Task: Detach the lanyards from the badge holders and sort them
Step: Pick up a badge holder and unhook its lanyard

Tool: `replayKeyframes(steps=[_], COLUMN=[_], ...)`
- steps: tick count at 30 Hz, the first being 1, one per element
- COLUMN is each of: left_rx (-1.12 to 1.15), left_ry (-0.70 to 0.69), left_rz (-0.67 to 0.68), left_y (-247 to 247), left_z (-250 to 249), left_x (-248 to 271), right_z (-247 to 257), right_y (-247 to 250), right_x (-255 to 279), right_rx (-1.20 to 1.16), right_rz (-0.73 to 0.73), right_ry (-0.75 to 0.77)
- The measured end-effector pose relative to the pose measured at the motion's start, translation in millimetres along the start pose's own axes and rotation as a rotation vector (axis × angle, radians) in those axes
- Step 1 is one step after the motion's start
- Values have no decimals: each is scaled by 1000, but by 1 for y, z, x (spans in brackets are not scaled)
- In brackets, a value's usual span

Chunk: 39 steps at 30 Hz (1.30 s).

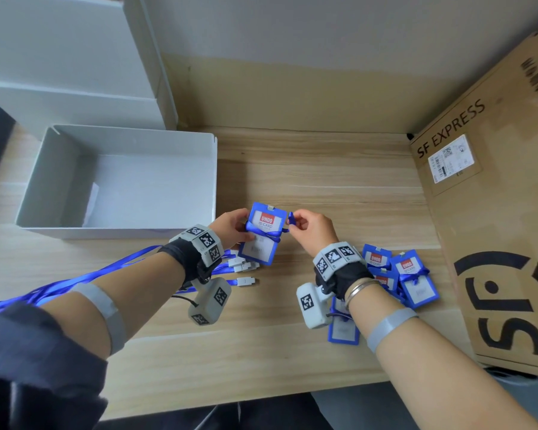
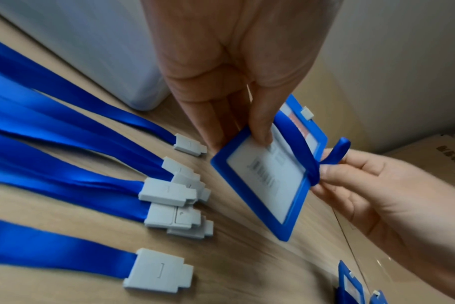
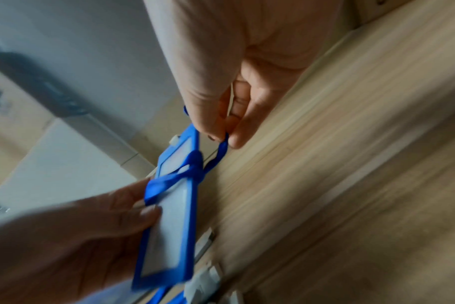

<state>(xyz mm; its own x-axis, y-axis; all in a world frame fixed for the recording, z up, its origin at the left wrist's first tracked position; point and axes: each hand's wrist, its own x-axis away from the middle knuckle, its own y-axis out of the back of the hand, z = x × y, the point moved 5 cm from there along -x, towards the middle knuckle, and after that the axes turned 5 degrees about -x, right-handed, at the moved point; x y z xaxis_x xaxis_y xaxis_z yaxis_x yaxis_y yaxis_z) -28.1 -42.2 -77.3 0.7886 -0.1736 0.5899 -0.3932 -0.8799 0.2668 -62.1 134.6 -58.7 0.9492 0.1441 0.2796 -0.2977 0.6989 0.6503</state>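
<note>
My left hand (image 1: 230,226) grips a blue badge holder (image 1: 263,235) by its left edge, above the wooden table (image 1: 323,187). A blue lanyard (image 1: 269,233) is wrapped and knotted across the holder. My right hand (image 1: 305,223) pinches the lanyard's loose loop (image 1: 291,218) at the holder's right edge. The left wrist view shows the holder (image 2: 268,179) from its back, with the lanyard (image 2: 299,144) across it and the right hand's fingertips (image 2: 327,170) on the strap. In the right wrist view the knot (image 3: 195,162) sits on the holder (image 3: 169,224).
Several detached blue lanyards (image 1: 75,279) with grey clips (image 2: 166,192) lie fanned out on the left. A pile of wrapped badge holders (image 1: 407,277) lies under my right wrist. A white open box (image 1: 121,181) stands at the left, a cardboard box (image 1: 494,243) at the right.
</note>
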Motion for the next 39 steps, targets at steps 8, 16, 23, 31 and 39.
replayKeyframes(steps=[8,16,23,31,39], left_rx=[-264,-297,-131,-109,-145], left_ry=[-48,44,107,96,115], left_rz=[124,59,-29,-16,7], left_y=[-19,-21,-16,-21,-18], left_z=[-10,-12,-3,-2,4], left_x=[3,0,-2,-1,2], right_z=[0,39,19,15,3], right_y=[22,15,-6,-13,0], right_x=[-9,-11,9,20,9], right_rx=[-209,-673,-157,355,208], right_rz=[-112,74,262,220,28], right_ry=[35,44,-22,154,44])
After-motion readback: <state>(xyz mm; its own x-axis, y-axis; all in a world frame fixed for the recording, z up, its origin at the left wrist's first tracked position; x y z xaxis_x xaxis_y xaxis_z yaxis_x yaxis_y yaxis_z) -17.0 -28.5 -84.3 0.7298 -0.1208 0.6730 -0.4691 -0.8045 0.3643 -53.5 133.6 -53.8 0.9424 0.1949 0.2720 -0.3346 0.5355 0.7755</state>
